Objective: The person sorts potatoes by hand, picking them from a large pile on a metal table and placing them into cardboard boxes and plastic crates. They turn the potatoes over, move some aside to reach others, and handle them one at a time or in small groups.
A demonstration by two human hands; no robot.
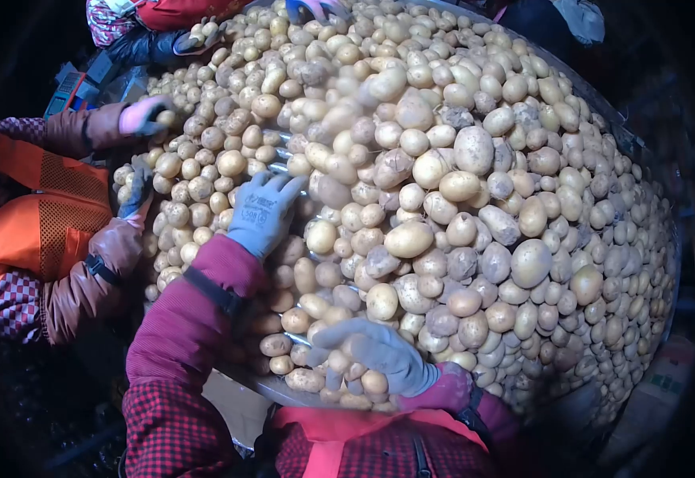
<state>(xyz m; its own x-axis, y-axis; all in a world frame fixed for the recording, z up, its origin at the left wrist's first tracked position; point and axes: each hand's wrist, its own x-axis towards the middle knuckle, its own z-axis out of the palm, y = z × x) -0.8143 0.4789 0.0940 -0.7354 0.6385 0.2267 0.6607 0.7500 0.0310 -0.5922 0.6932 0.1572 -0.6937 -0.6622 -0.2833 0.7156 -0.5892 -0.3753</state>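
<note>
A broad heap of potatoes point(459, 231) covers the work surface. My left hand point(264, 213), in a grey glove with printing on its back, lies on the potatoes left of the middle, its fingers apart and pointing up the frame; no potato shows in its grasp. Near the front edge, my right hand point(379, 354), also grey-gloved, reaches leftward with spread fingers over several small potatoes; whether it grips one cannot be made out. Between my hands, shiny metal strips point(298, 338) show through gaps among the potatoes.
At the left, a co-worker in an orange vest point(45, 215) has both gloved hands at the heap's edge. Another person's sleeve point(144, 46) and gloved hands are at the top. Small boxes point(72, 88) stand upper left; a cardboard box point(236, 402) is below the front edge.
</note>
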